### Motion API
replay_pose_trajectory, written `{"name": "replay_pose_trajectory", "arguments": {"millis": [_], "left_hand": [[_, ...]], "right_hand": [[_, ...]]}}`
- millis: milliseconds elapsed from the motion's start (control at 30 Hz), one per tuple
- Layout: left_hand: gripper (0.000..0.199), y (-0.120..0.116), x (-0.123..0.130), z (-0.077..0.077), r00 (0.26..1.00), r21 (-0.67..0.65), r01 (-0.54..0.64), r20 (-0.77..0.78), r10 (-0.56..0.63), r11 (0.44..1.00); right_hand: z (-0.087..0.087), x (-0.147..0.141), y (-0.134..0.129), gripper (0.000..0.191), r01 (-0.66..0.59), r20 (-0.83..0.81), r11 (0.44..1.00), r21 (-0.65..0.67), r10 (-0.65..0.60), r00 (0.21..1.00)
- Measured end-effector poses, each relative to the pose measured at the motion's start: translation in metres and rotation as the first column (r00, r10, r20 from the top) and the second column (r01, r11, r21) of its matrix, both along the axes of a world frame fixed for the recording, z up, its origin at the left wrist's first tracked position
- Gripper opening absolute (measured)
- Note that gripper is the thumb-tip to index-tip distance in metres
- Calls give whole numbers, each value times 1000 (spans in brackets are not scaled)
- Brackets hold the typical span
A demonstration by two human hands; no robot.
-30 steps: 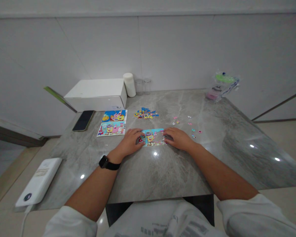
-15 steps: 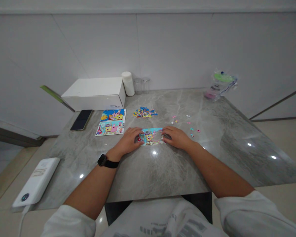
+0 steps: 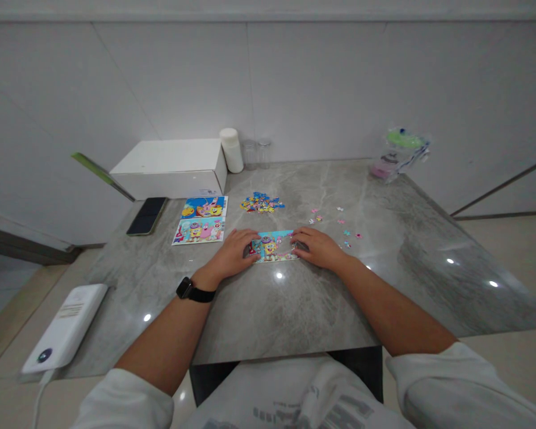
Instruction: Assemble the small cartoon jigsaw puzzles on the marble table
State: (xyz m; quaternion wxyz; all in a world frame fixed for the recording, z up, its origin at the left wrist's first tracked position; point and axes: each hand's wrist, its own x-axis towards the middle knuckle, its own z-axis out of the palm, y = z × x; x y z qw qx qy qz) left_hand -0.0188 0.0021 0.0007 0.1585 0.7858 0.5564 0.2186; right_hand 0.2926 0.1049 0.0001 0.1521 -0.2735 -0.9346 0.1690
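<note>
Both hands rest flat on a grey marble table (image 3: 295, 310), flanking a small jigsaw puzzle (image 3: 273, 246) that lies near the middle of the surface, somewhat toward the near edge. The left hand (image 3: 231, 255) covers the puzzle's left end, fingers loosely together and pressing down; a black watch (image 3: 186, 289) sits on that wrist. The right hand (image 3: 318, 246) covers the right end, fingers (image 3: 300, 238) slightly curled onto the puzzle; whether they pinch a piece cannot be told.

A pile of loose pieces (image 3: 262, 204) lies toward the far edge, just beyond the puzzle. Scattered single pieces (image 3: 339, 223) lie to the right of it, apart from one another. Two picture cards (image 3: 201, 219) lie side by side left of the puzzle, with a phone (image 3: 147, 215) beyond them, a white box (image 3: 172, 167) at the far left corner and a power bank (image 3: 65, 326) at the near left corner.

Risks, as judged: uneven pressure from either hand could buckle the joined pieces apart. The polished top offers little grip, so a sideways push may slide the whole puzzle. A sweep of the right forearm could knock the scattered pieces off the right edge.
</note>
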Motion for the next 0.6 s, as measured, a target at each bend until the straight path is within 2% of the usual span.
{"name": "replay_pose_trajectory", "arguments": {"millis": [600], "left_hand": [[45,0,3,3,1000,45,12,10,-12,999]], "right_hand": [[-1,-3,0,24,-21,-26,1000,-10,21,999]]}}
